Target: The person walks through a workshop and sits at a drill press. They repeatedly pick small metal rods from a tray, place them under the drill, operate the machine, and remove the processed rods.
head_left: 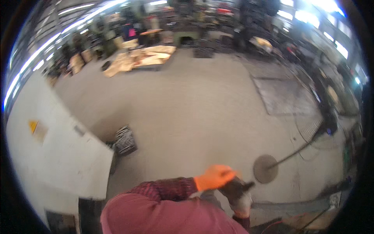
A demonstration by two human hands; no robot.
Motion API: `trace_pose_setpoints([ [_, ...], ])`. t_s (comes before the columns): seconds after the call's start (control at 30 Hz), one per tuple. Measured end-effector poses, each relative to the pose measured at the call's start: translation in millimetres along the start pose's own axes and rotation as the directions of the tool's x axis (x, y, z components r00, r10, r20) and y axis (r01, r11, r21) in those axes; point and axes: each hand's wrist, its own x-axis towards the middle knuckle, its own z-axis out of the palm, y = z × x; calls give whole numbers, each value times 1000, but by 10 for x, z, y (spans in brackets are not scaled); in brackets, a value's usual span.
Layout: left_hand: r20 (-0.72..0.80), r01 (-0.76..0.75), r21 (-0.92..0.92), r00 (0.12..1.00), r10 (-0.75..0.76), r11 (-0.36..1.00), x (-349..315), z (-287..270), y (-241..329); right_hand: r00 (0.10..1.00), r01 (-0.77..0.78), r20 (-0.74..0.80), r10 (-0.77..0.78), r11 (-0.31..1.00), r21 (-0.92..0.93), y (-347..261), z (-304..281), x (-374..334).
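A dark tool was gripped low in the view, over the concrete floor. The left hand, orange-gloved, had its fingers clamped on top; the right hand was wrapped beneath. A grey disc lay just beside.

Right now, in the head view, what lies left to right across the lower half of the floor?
White cabinet panel → striped black-and-white crate → orange-gloved left hand → grey-gloved right hand → round grey disc on a thin rod → dark stand.
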Motion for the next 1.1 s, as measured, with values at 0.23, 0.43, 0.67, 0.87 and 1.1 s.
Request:
trace_pose_setpoints([
  [0.23,-318,-138,408,905,283,902,2289,-350,-444,993,55,85,-81,962,266,650,-1618,2080],
  [0.43,-295,269,196,933,-204,943,3676,-678,-787,967,9,215,-137,861,509,1224,-2424,3998],
  [0.67,-197,253,299,960,-200,920,5805,-732,-1931,936,-40,306,-171,816,577,2054,-2914,6776],
  [0.87,-60,66,163,997,-57,984,8158,-944,-2590,967,-232,255,15,471,851,2861,-3185,9145],
  [1.1,231,-4,270,971,-61,963,10263,-614,-2772,976,-198,211,48,588,784,3516,-4693,10226],
])
